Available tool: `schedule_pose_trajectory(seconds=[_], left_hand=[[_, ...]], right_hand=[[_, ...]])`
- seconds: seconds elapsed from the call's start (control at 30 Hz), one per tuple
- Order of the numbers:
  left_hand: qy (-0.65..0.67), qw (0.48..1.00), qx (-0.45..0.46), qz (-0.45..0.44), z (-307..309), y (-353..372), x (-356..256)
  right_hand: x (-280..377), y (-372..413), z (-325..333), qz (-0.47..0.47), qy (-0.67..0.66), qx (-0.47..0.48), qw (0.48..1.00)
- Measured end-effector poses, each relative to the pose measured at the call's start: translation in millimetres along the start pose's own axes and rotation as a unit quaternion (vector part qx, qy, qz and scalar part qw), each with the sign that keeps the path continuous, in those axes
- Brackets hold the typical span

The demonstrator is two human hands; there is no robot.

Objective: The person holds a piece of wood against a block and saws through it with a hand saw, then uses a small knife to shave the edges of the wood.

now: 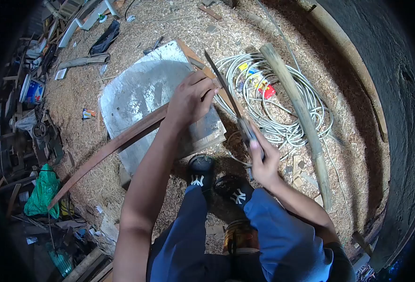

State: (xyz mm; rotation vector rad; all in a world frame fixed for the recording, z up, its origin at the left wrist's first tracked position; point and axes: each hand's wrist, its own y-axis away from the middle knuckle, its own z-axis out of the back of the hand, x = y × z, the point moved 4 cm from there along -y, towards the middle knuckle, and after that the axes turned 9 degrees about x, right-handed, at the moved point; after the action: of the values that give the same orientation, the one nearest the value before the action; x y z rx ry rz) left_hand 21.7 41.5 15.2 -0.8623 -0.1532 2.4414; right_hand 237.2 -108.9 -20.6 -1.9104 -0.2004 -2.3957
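Note:
A long, curved strip of reddish wood (123, 137) crosses a worn, whitish board (137, 91), its far end reaching down to the lower left. My left hand (191, 98) is closed on the strip near the board's right side. In my right hand (264, 157) is the handle of a saw; its narrow, dark blade (224, 84) points up and away, just right of my left hand. Another length of wood (186, 49) shows behind the blade, running along the board's right edge. Whether the blade touches the wood cannot be made out.
A coil of pale cable (311, 122) lies on the shavings, with a round pole (294, 91) across it. At the right stands a large dark timber (391, 70). A green bag (43, 190) and scrap wood are at the left. My shoes (201, 169) are below the board.

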Motion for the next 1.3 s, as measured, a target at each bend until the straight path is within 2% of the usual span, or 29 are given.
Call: schedule_pose_trajectory(seconds=[0.1, 0.17, 0.23, 0.3, 0.37, 0.4, 0.5, 0.63, 0.67, 0.77, 0.8, 0.9, 1.03, 1.1, 1.2, 1.3], left_hand=[[-0.004, 1.000, -0.001, -0.012, -1, 0, 0], [-0.002, 1.000, -0.005, -0.006, -1, 2, 0], [-0.004, 1.000, -0.012, -0.009, 0, 1, -1], [0.001, 1.000, 0.002, -0.019, 0, 0, -1], [0.006, 1.000, -0.001, -0.015, 2, -1, -1], [0.012, 1.000, -0.002, -0.010, 2, 0, 0], [-0.001, 1.000, -0.002, -0.006, 0, 0, 0], [0.008, 1.000, 0.005, -0.002, -2, 2, 0], [0.005, 1.000, -0.004, 0.002, -2, 2, 2], [0.008, 1.000, -0.004, 0.007, 0, 1, 1], [0.015, 1.000, 0.005, 0.013, 0, 0, 1], [0.025, 1.000, -0.002, 0.013, -1, 0, 2], [0.032, 0.999, -0.007, 0.005, 0, -1, 6], [0.010, 1.000, -0.014, -0.006, -3, 0, 6], [0.003, 1.000, -0.005, 0.008, -3, 2, 3], [0.013, 1.000, 0.003, 0.015, -1, 0, 2]], right_hand=[[1, 54, 17, -0.050, 0.008, 0.022, 0.998], [-5, 63, 17, -0.079, 0.009, 0.028, 0.996], [-3, 44, 17, 0.052, 0.039, 0.006, 0.998], [2, 11, 6, 0.045, 0.045, 0.024, 0.998], [-6, -17, -6, 0.007, 0.009, 0.001, 1.000], [-1, -18, -7, 0.018, 0.015, -0.002, 1.000], [-4, 0, 2, -0.022, -0.015, 0.000, 1.000], [-4, 63, 16, -0.072, -0.043, 0.014, 0.996], [-5, 60, 19, -0.017, -0.021, -0.022, 0.999], [-9, 39, 15, 0.029, 0.032, 0.015, 0.999], [-6, 25, 11, -0.019, 0.022, 0.027, 0.999], [2, -28, -6, 0.004, -0.012, -0.010, 1.000], [2, -8, -3, 0.032, 0.013, -0.013, 0.999], [-7, 28, 9, 0.002, -0.038, 0.011, 0.999], [-8, 57, 19, -0.048, -0.030, 0.012, 0.998], [-8, 23, 10, -0.030, 0.015, 0.032, 0.999]])
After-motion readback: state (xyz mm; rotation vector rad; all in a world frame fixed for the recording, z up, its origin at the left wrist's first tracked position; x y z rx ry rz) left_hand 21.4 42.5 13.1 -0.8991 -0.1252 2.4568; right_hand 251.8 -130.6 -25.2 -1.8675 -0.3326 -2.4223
